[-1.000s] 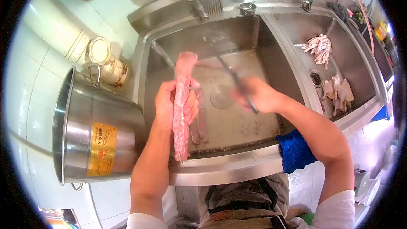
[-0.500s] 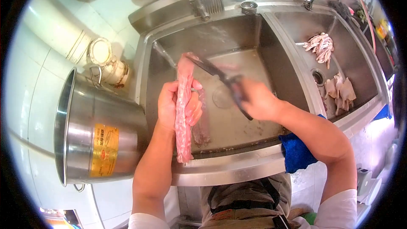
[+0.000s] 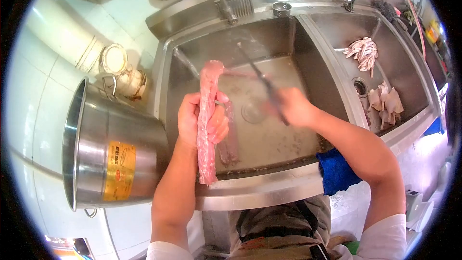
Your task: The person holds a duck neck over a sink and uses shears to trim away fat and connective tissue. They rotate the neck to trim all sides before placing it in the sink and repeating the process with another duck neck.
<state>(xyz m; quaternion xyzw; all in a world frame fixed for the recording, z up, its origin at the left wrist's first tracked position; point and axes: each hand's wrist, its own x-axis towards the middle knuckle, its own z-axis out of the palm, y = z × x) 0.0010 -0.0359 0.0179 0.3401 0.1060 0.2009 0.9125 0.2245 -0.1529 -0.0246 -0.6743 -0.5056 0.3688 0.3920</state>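
Observation:
A long strip of pink raw meat (image 3: 207,115) stands lengthwise over the large sink, its upper end rounded. My left hand (image 3: 204,120) is wrapped round its middle. To the right, my right hand (image 3: 292,107) holds dark scissors (image 3: 264,82), blurred by motion, with the blades pointing up and left. The blades and the meat are apart. Behind my left hand, more pieces of meat (image 3: 230,139) lie in shallow water on the floor of the large sink (image 3: 269,149).
The smaller sink (image 3: 329,24) on the right holds pale meat strips (image 3: 363,54) and flat pale pieces (image 3: 385,106). A tall steel pot (image 3: 149,149) stands left of the sinks. A blue cloth (image 3: 337,172) hangs over the front rim. The faucet (image 3: 226,5) is at the back.
The scissors have moved away from the top of the meat, their blades now pointing more steeply upward. My right hand has shifted slightly right. The strip stays in my left hand.

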